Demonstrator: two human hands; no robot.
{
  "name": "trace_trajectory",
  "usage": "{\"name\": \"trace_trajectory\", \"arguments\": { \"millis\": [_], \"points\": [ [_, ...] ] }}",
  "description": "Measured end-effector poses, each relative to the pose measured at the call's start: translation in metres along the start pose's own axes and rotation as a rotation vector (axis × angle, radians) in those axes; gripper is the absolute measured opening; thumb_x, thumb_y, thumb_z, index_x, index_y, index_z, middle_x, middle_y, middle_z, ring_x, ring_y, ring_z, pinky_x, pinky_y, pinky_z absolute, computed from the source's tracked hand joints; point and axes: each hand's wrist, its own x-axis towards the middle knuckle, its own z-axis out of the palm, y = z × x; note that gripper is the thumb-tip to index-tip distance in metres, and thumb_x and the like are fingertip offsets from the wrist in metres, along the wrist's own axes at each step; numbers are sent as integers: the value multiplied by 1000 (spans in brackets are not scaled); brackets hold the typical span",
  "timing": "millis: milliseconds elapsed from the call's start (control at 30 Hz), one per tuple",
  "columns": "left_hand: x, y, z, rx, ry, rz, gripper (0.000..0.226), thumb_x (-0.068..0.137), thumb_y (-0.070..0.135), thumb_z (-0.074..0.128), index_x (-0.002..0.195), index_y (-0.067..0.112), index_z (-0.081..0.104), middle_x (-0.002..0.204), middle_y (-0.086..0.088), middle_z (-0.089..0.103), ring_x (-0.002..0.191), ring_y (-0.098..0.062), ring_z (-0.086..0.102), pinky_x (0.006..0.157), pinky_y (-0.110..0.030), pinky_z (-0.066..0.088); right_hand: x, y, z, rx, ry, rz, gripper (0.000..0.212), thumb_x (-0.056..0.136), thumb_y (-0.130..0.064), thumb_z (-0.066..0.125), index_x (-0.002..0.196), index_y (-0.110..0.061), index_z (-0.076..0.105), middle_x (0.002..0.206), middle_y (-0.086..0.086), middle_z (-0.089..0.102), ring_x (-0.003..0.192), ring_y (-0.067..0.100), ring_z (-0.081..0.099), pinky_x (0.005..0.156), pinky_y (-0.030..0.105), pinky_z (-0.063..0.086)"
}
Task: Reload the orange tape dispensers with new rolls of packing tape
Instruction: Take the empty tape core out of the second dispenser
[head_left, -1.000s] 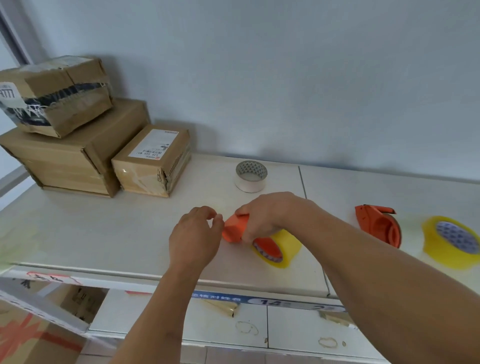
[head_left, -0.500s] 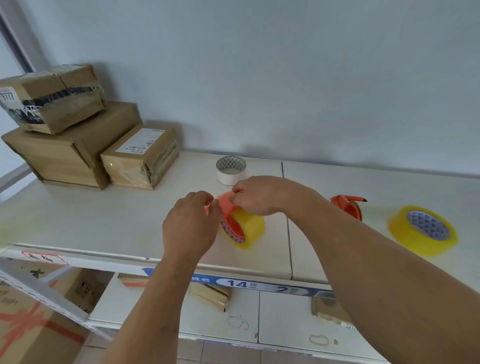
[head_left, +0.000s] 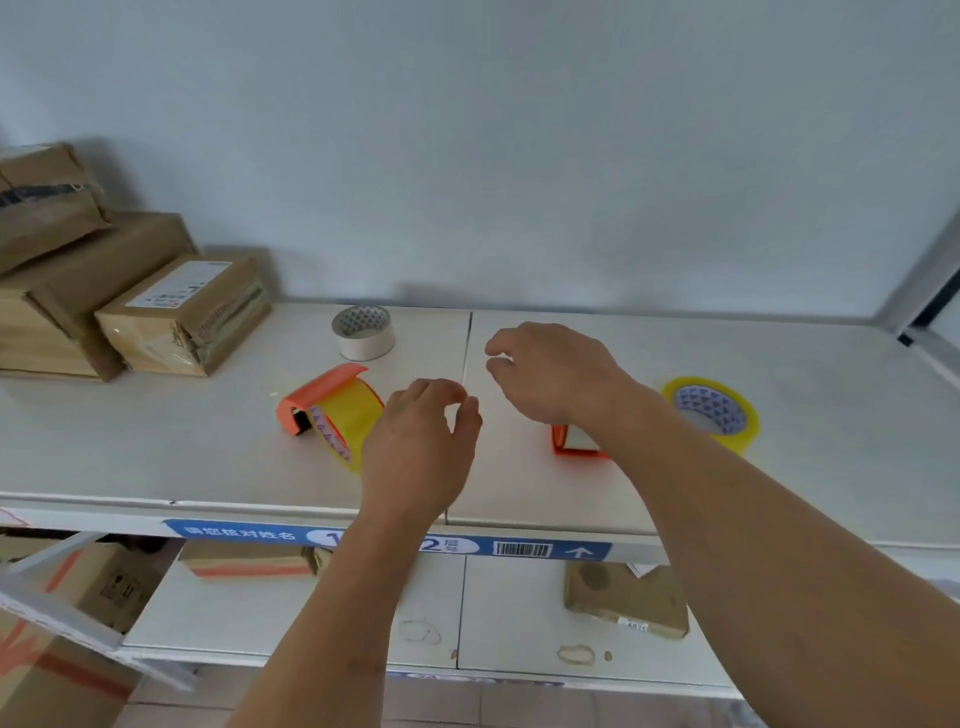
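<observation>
Loaded orange dispenser (head_left: 323, 396) sits on the white shelf (head_left: 156, 441), left of centre, w/ a yellow tape roll (head_left: 347, 423) seated in it, roll on edge, core facing front-left; nobody touching it. Left hand (head_left: 421, 441) hovers just right of that roll, partly overlapping it in view, back of hand up, fingers curled loosely w/ thumb and forefinger near each other but gripping nothing. Forearm comes up from bottom centre. Right hand (head_left: 550, 376) is further back and right, palm down, fingers bent and spread, empty too. Its wrist and forearm cover most of a second orange dispenser (head_left: 576, 444); only its lower front shows. Right of that, a spare yellow roll (head_left: 711, 410) lies flat on the shelf. Behind the loaded dispenser stands a white, near-empty roll (head_left: 363, 332); cardboard boxes (head_left: 156, 312) stacked at far left.
</observation>
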Motion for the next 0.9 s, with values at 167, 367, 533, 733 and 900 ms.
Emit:
{"name": "trace_trajectory", "arguments": {
  "millis": [167, 367, 533, 733, 900],
  "points": [
    [0, 20, 31, -131, -180, -112, 32, 97, 43, 48, 116, 23, 64, 120, 6, 68, 106, -13, 61, 84, -25, 43, -8, 37, -2, 179, 98, 67, 38, 101, -34, 37, 133, -26, 55, 138, 0, 54, 124, 22, 50, 98, 40, 42],
    [5, 38, 63, -386, -442, -158, 49, 98, 52, 36, 133, 23, 54, 134, 4, 60, 103, -4, 47, 89, -23, 33, -10, 82, 21, 502, 167, 224, 46, 100, -46, 39, 142, -28, 46, 151, -3, 41, 133, 18, 42, 107, 34, 32],
    [9, 48, 88, -587, -578, -194, 51, 95, 57, 32, 127, 25, 55, 119, 4, 65, 90, -4, 59, 71, -13, 40, -19, 100, 54, 837, 207, 354, 54, 98, -54, 41, 144, -27, 43, 152, -5, 40, 135, 11, 38, 102, 23, 26],
    [8, 52, 107, -802, -554, -314, 44, 97, 52, 33, 114, 27, 65, 105, 2, 72, 96, -15, 68, 81, -28, 58, -28, 116, 72, 1015, 177, 338, 63, 92, -62, 42, 147, -34, 39, 147, -12, 43, 132, 8, 42, 111, 37, 36],
    [3, 62, 118, -822, -519, -327, 35, 87, 60, 36, 93, 43, 65, 98, 14, 72, 95, -9, 68, 83, -27, 58, -33, 132, 83, 1079, 90, 277, 80, 77, -75, 40, 149, -40, 32, 142, -18, 43, 126, 3, 44, 98, 25, 38]
  ]
}}
